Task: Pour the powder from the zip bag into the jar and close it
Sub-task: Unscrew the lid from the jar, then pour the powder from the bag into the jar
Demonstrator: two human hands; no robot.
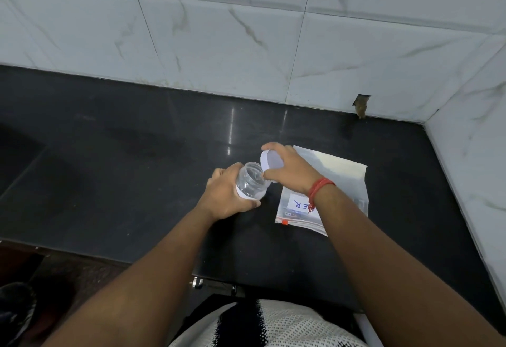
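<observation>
The white label (299, 204) on the zip bag (334, 182) shows the letters "ER", the rest hidden.

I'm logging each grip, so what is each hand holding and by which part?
The left hand wraps the jar around its lower body. The right hand holds the white lid by its rim, off the jar.

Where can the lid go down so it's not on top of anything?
Bare black counter lies left of the jar, up to the wall. It's crowded right of it: the zip bag lies under the right hand holding the lid.
</observation>
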